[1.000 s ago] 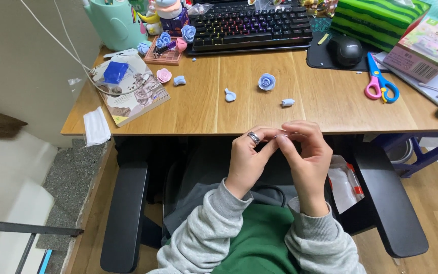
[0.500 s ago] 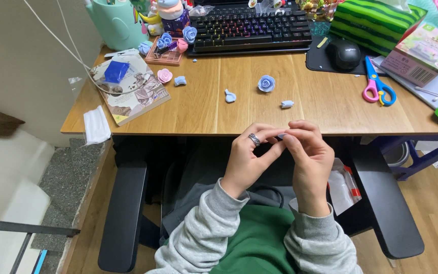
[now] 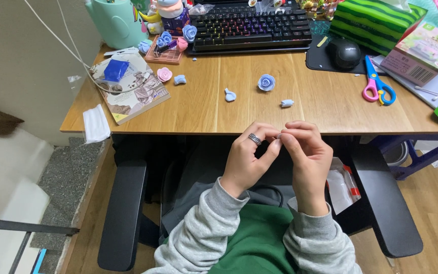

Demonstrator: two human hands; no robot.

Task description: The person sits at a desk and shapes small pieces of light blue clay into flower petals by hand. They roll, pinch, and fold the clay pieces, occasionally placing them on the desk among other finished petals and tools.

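Clay bit (image 3: 279, 136) pinched between fingertips of left hand (image 3: 247, 160) and right hand (image 3: 307, 157), both grips closed on it.

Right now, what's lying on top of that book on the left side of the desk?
On the book lies a blue square piece, and a white cable crosses its left part. The cover beneath the blue piece is hidden.

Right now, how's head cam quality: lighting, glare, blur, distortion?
Head view: even, soft light, faint shadows under the desk edge; no strong glare; sharp on left hand and right hand; wide-angle bowing at the frame edges; the bit pinched between the fingertips is too small to make out.
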